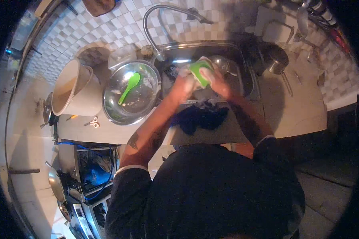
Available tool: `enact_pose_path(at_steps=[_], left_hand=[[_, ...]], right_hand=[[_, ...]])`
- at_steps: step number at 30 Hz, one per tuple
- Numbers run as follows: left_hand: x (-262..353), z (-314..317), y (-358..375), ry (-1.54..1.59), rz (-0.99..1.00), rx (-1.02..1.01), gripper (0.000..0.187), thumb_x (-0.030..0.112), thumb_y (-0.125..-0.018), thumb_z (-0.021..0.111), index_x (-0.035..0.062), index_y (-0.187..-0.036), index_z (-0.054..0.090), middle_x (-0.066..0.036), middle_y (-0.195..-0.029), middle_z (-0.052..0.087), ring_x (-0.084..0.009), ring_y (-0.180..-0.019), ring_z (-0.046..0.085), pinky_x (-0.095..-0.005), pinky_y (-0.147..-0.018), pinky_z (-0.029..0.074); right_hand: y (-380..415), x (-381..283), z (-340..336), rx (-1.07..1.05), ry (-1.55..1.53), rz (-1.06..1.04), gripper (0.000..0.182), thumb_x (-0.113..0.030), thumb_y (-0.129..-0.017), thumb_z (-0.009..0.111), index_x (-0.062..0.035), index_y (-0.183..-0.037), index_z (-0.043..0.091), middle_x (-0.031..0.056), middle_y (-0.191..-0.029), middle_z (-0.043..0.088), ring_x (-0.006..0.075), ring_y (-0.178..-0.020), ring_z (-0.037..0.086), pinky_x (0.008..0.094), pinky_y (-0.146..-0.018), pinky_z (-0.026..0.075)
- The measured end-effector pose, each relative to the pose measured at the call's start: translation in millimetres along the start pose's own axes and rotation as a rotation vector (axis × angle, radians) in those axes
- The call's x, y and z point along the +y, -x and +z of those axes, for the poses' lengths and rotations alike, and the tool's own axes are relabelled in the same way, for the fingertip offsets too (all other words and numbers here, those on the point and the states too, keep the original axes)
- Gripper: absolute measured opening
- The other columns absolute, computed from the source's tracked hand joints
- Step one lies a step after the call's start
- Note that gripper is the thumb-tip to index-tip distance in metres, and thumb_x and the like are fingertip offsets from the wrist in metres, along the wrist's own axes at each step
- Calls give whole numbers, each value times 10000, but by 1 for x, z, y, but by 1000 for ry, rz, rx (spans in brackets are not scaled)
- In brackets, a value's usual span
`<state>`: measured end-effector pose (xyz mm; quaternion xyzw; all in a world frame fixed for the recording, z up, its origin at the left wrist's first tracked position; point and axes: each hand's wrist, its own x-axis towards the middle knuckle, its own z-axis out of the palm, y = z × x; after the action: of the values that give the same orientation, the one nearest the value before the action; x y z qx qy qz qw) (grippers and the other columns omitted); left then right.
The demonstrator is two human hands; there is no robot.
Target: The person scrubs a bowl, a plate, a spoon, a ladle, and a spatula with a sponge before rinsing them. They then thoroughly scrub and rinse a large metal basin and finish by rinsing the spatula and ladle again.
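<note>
Over the sink [247, 85], my left hand [184, 87] and my right hand [220, 84] are close together, both closed on a green sponge [200, 71] with white suds around it. Motion blurs my fingers, and the sponge's far side is hidden. Below my hands, the sink holds a shiny metal bowl or lid [220, 61] and other wet dishes I cannot make out. Left of the sink stands a wide metal basin [141, 101] with food bits stuck inside. A bright green spoon [133, 81] lies in it.
A curved faucet [145, 28] arches over the sink. At left are a large cream bucket [89, 97] and scissors [93, 122]. A dark cloth [201, 117] lies at the sink's front edge. A small saucepan [277, 65] stands at right, handle pointing forward.
</note>
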<state>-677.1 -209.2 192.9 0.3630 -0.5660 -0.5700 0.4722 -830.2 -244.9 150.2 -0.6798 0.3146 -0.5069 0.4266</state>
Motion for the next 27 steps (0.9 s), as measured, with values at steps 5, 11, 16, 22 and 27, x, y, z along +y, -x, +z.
enact_pose_path(at_steps=[5, 11, 16, 22, 27], left_hand=[[-10, 2, 16, 1019, 28, 176, 309, 119, -954, 397, -20, -1209, 502, -156, -1109, 605, -239, -880, 644, -302, -762, 566], [15, -8, 24, 794, -69, 388, 246, 122, -934, 460, -18, -1112, 558, -113, -965, 622, -187, -763, 614, -241, -568, 498], [33, 33, 24, 628, -176, 515, 163, 83, -910, 527, 12, -1024, 620, -42, -853, 631, -107, -724, 583, -225, -571, 449], [23, 19, 19, -653, 516, 359, 117, 13, -770, 611, 45, -857, 681, -134, -875, 660, -289, -849, 634, -340, -729, 510], [24, -18, 8, -1210, 891, -18, 182, 47, -656, 669, 75, -834, 691, -164, -1039, 636, -375, -1018, 602, -436, -948, 477]], right_hand=[[-9, 3, 12, 250, -786, 249, 503, -559, -935, 388, -137, -1151, 559, -2, -980, 629, 107, -822, 592, 253, -565, 460], [2, 8, 1, 258, -632, -21, 505, -423, -918, 427, -33, -1232, 488, 100, -1131, 558, 235, -1028, 546, 344, -866, 447], [-5, -21, 6, 240, 174, -575, 394, -223, -866, 388, 5, -1167, 501, 158, -1008, 595, 286, -976, 577, 377, -908, 429], [-2, -54, 22, 68, -670, 476, 469, -525, -968, 353, -125, -947, 597, -1, -744, 583, 85, -490, 473, 191, -409, 323], [-4, -33, 11, -43, -500, 351, 445, -551, -925, 450, -138, -965, 612, -30, -699, 586, 64, -488, 459, 202, -420, 329]])
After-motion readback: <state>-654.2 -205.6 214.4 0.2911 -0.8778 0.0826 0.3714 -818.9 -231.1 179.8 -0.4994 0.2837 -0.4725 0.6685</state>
